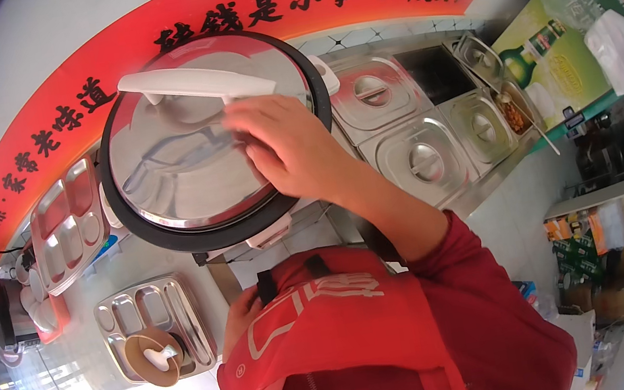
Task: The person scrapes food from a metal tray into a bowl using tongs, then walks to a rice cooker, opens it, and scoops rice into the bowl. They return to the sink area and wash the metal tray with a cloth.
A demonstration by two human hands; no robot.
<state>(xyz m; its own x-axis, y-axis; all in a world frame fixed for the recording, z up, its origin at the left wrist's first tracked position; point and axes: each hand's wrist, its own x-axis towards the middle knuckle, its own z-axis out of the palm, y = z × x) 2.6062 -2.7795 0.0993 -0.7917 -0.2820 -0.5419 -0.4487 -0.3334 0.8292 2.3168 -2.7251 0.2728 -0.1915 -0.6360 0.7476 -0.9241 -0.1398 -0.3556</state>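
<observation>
A large round cooker (125, 215) with a black rim stands before me, its shiny steel lid (192, 171) seated on top. Across the lid runs a long white handle (196, 84). My right hand (292, 149) is over the right part of the lid, just below the handle's right end. Its fingers are blurred and the thumb stands apart; whether the fingertips touch the handle I cannot tell. Down by my waist, at the left side of the red apron (339, 325), my left hand (243, 315) shows only in part, its fingers mostly hidden.
Steel food pans with lids (423, 162) sit right of the cooker, near one uncovered dark pan (437, 74) and a pan of reddish food (512, 114) with a spoon. Left are stacked compartment trays (68, 218), and another tray stack (173, 303) bearing a brown paper bowl (148, 356).
</observation>
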